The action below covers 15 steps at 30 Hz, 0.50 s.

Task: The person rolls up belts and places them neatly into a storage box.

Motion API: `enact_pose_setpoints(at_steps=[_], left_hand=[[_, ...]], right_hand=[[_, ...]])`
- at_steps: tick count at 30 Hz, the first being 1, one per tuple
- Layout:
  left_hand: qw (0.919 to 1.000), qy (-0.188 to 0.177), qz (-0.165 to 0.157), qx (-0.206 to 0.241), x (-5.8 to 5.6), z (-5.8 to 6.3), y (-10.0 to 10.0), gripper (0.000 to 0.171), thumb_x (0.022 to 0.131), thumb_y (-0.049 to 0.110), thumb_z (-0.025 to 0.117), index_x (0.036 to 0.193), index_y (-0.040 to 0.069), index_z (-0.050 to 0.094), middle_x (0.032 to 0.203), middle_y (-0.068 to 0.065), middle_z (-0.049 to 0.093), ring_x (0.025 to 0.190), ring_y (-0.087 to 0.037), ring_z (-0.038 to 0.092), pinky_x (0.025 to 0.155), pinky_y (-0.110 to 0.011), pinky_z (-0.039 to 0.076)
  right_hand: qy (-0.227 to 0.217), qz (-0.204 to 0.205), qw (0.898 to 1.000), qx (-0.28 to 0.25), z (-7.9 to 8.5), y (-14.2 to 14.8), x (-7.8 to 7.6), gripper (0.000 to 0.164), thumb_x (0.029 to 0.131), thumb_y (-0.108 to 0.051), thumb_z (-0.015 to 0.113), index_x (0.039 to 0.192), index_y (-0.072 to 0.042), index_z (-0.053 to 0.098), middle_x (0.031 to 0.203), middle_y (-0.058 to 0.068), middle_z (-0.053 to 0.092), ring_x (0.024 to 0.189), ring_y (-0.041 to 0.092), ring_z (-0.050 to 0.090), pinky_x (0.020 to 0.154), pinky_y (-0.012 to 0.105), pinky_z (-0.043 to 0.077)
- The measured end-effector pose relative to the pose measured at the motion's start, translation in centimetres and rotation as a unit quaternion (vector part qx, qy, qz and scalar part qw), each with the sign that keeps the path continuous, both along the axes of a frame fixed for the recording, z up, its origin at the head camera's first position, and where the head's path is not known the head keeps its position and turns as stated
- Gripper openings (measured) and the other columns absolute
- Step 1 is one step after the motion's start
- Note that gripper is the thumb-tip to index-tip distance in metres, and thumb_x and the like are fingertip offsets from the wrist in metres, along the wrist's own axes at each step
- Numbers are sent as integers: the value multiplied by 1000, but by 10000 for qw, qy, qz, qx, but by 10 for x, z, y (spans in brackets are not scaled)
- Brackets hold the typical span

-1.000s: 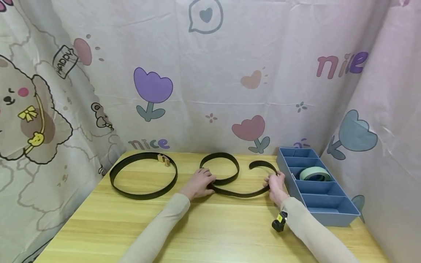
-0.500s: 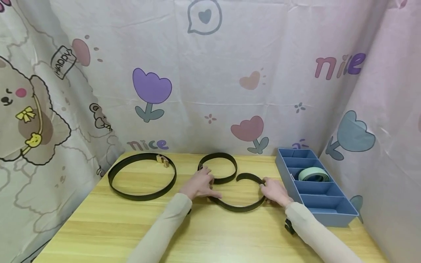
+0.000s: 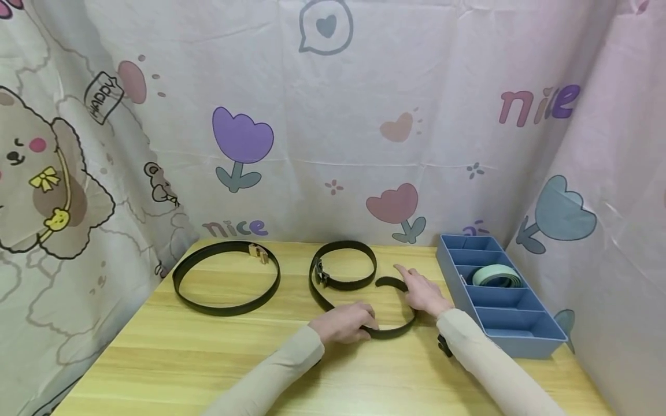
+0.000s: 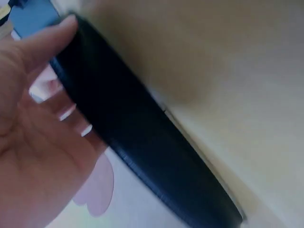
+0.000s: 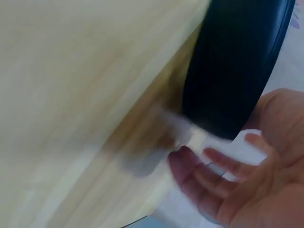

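A black belt [image 3: 390, 333] stands on its edge on the table in an S-like curve, its dark buckle [image 3: 321, 273] on the left of the back loop. My left hand [image 3: 346, 322] pinches the front stretch of this belt. In the left wrist view, the thumb lies on the black strap [image 4: 142, 137] and the fingers are behind it. My right hand [image 3: 424, 293] is beside the belt's curled free end, fingers loosely extended. In the right wrist view, the fingers [image 5: 194, 178] hold nothing, close to the strap [image 5: 232, 66].
Another black belt [image 3: 224, 312] with a gold buckle [image 3: 257, 252] forms a wide loop at left. On the right stands a blue divided box [image 3: 512, 346], a rolled pale green belt [image 3: 496, 274] in its middle compartment. A printed curtain [image 3: 322, 115] hangs behind the wooden table [image 3: 208, 358].
My left hand has moved from near the buckle to the belt's front stretch. The right hand has let go of the strap. The belt's free end has come left and nearer, curling inward.
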<state>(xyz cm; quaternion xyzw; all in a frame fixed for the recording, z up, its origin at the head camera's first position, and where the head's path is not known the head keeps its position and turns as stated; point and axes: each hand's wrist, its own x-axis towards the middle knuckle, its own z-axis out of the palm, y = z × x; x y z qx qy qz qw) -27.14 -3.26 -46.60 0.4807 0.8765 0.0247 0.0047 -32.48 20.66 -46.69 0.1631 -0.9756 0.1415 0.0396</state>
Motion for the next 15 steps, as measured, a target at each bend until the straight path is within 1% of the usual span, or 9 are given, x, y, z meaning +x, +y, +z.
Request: enact_pose_setpoints(at_steps=[2, 3, 5, 7, 8, 10, 11, 13, 15], left_hand=[[9999, -157, 19, -48, 0, 3, -5, 27, 86, 19, 74, 112, 28, 75, 118, 6, 65, 108, -5, 60, 94, -18, 47], [9997, -238, 59, -74, 0, 4, -9, 26, 86, 17, 75, 110, 28, 76, 117, 7, 65, 107, -5, 60, 93, -18, 47], [9990, -364, 216, -128, 0, 8, -15, 25, 85, 13, 75, 106, 27, 77, 114, 9, 66, 104, -4, 61, 92, -18, 48], [9978, -425, 472, -186, 0, 12, -20, 22, 84, 12, 75, 100, 26, 78, 108, 10, 66, 98, -4, 60, 88, -19, 49], [9968, -452, 632, -198, 0, 14, -21, 17, 84, 14, 75, 96, 26, 77, 104, 11, 66, 94, -3, 60, 85, -20, 49], [9955, -418, 820, -218, 0, 15, -20, 8, 84, 23, 76, 91, 25, 75, 96, 12, 66, 86, -3, 59, 78, -21, 49], [9952, -365, 877, -238, 1, 15, -19, 9, 84, 30, 76, 90, 24, 74, 93, 12, 66, 82, -3, 58, 76, -21, 49], [9947, -213, 966, -269, 5, 13, -11, 24, 82, 48, 74, 90, 25, 72, 90, 12, 66, 79, -4, 57, 71, -22, 48], [9953, 65, 912, -318, 9, 9, 0, 35, 80, 59, 70, 93, 26, 70, 89, 11, 65, 78, -5, 58, 70, -23, 48]], right_hand=[[166, 445, 9985, -257, -3, 2, -4, 58, 83, 3, 61, 139, -10, 51, 117, 18, 64, 98, 34, 65, 73, 50, 53], [237, 641, 9971, -331, -4, 4, -5, 52, 84, 4, 60, 135, -10, 57, 116, 15, 67, 102, 33, 65, 80, 50, 53], [323, 995, 9932, -506, -6, 6, -6, 44, 84, 6, 58, 125, -8, 64, 115, 13, 69, 107, 31, 65, 91, 50, 51], [385, 1188, 9903, -602, -7, 7, -5, 43, 82, 9, 55, 119, -7, 68, 116, 11, 70, 109, 31, 65, 95, 48, 50], [449, 1202, 9901, -566, -7, 7, -3, 43, 81, 10, 54, 117, -7, 68, 116, 11, 70, 110, 31, 65, 96, 48, 49], [498, 1081, 9918, -475, -8, 5, 0, 45, 78, 10, 54, 118, -7, 68, 117, 11, 70, 110, 30, 65, 96, 47, 50], [482, 976, 9931, -445, -8, 4, 2, 47, 77, 10, 55, 119, -7, 68, 118, 11, 70, 110, 31, 65, 96, 47, 50], [454, 820, 9949, -381, -9, -1, 6, 49, 76, 10, 57, 120, -7, 68, 119, 12, 69, 109, 31, 65, 95, 48, 50], [440, 731, 9958, -336, -10, -6, 9, 48, 75, 8, 58, 119, -8, 68, 117, 12, 70, 106, 31, 66, 92, 48, 51]])
